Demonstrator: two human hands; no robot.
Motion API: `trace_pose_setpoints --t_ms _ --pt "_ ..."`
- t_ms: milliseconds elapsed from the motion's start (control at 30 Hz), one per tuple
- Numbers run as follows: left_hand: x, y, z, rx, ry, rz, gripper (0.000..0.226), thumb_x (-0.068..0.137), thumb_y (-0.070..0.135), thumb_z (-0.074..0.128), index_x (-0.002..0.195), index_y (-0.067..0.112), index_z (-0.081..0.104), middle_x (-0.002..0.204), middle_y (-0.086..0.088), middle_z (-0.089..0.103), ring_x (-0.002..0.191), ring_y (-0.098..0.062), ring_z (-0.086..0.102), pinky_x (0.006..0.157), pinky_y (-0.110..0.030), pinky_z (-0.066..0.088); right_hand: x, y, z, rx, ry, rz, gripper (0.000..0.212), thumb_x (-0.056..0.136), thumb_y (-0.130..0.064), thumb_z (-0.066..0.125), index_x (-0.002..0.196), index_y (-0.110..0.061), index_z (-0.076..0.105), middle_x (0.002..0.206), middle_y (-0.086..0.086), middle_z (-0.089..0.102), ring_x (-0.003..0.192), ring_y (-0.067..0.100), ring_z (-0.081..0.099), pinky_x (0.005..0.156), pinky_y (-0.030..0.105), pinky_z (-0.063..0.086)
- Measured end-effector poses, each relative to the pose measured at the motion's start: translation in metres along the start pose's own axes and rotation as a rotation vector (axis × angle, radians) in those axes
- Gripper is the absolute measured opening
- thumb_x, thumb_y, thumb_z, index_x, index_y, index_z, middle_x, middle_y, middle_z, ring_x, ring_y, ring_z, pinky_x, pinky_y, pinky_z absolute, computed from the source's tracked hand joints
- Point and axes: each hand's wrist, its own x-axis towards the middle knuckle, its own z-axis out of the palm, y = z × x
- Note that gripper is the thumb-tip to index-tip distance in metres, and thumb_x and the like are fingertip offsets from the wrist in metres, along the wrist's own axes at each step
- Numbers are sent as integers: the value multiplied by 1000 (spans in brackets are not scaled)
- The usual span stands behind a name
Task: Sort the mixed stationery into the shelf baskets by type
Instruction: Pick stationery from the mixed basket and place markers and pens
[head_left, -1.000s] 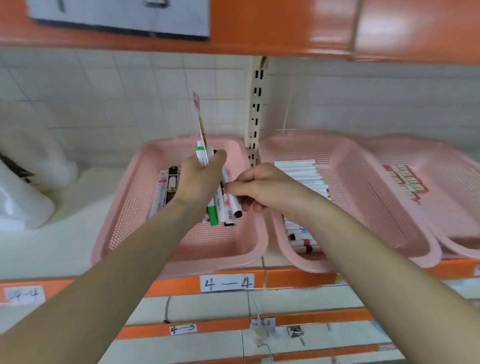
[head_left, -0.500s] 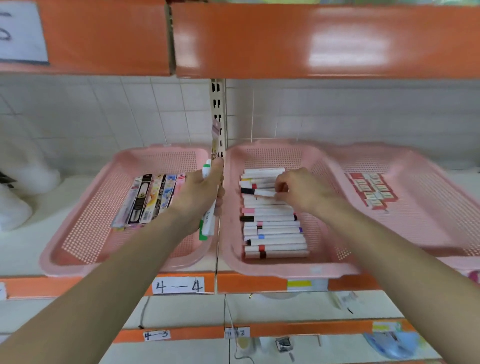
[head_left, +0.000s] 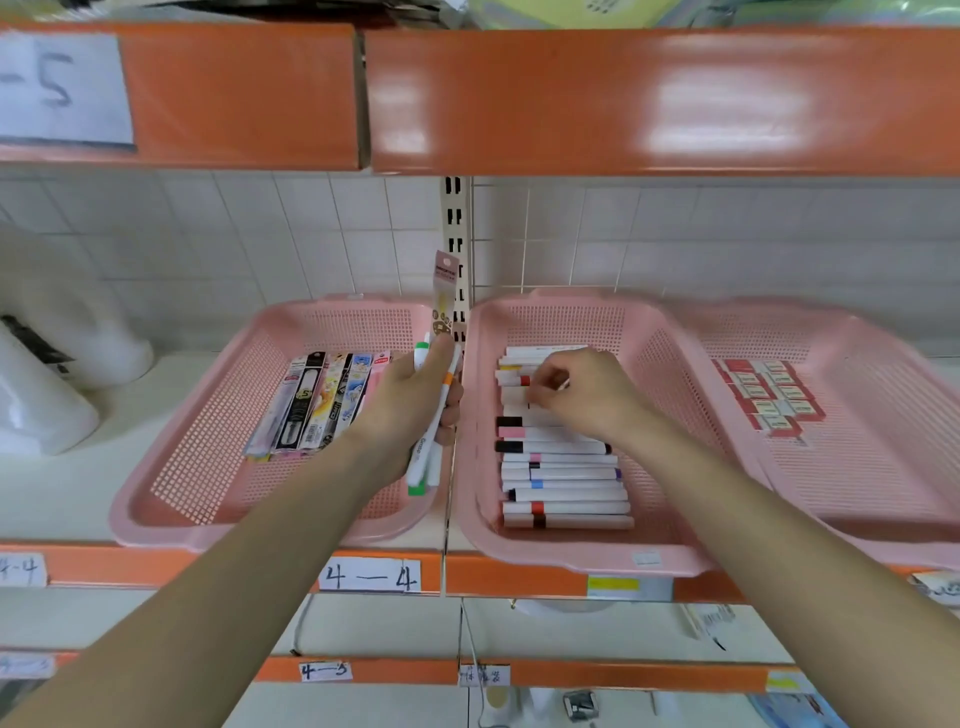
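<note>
In basket (head_left: 550, 556): right hand (head_left: 576, 395) pinches white marker (head_left: 513, 381) (red band); left hand (head_left: 410, 405) grips pens (head_left: 426, 465).

— The baskets?
— Pink plastic, matt, pierced in a fine grid: left basket (head_left: 208, 426) at nine o'clock, middle basket (head_left: 571, 562) at three.
— The shelf edge (head_left: 623, 98) at twelve?
— Orange painted metal, glossy, with bright sheen. The label (head_left: 371, 576) at six is matt paper.
— And the markers (head_left: 566, 475)?
— Smooth white plastic barrels. The packets (head_left: 317, 405) have shiny clear film; the wall tiles (head_left: 311, 234) look smooth, faintly glossy.
</note>
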Motion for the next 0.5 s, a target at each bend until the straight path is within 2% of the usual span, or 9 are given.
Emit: trace_pose_setpoints --t_ms 33,100,167,233,367,433,500 --pt "0 1 0 8 24 11 41 101 48 49 77 15 48 53 3 46 41 -12 40 39 -22 36 -4 -12 0 128 -4 -20 9 86 -22 73 78 -19 72 75 -17 66 71 -5 60 64 9 42" --pt "0 3 2 48 62 44 41 101 44 49 73 15 48 51 3 47 40 -12 40 38 -23 36 -15 -37 1 327 -58 -40 10 86 -20 73 82 -11 74 75 -8 71 67 -3 62 66 16 50" --pt "0 4 6 70 108 72 40 101 43 50 72 16 51 51 4 49 39 -12 44 39 -23 38 -28 -56 4 436 -130 -52 9 85 -23 74 80 -16 75 70 -10 71 64 -2 62 65 19 51" --pt "-2 7 12 49 153 83 36 100 40 52 75 15 55 53 4 52 40 -12 50 40 -24 42 -37 -69 7 475 -185 -52 13 86 -29 74 76 -21 75 65 -13 70 56 -6 58 59 14 46" --pt "-5 11 22 -40 204 60 30 99 38 54 84 13 60 56 3 57 40 -14 55 40 -25 47 -45 -73 8 541 -186 20 21 87 -33 72 70 -21 75 58 -13 66 49 -6 52 51 12 39" --pt "-7 10 26 -75 209 36 28 98 39 56 88 13 60 69 -3 57 42 -13 56 40 -25 47 -49 -71 7 584 -197 35 18 87 -30 74 71 -21 75 55 -15 64 47 -7 52 46 7 36" --pt "-7 7 29 -29 219 17 27 98 42 55 90 17 59 82 -5 57 57 -15 60 43 -25 50 -53 -69 5 603 -201 50 15 85 -26 75 71 -20 75 55 -15 64 48 -7 53 46 6 37"
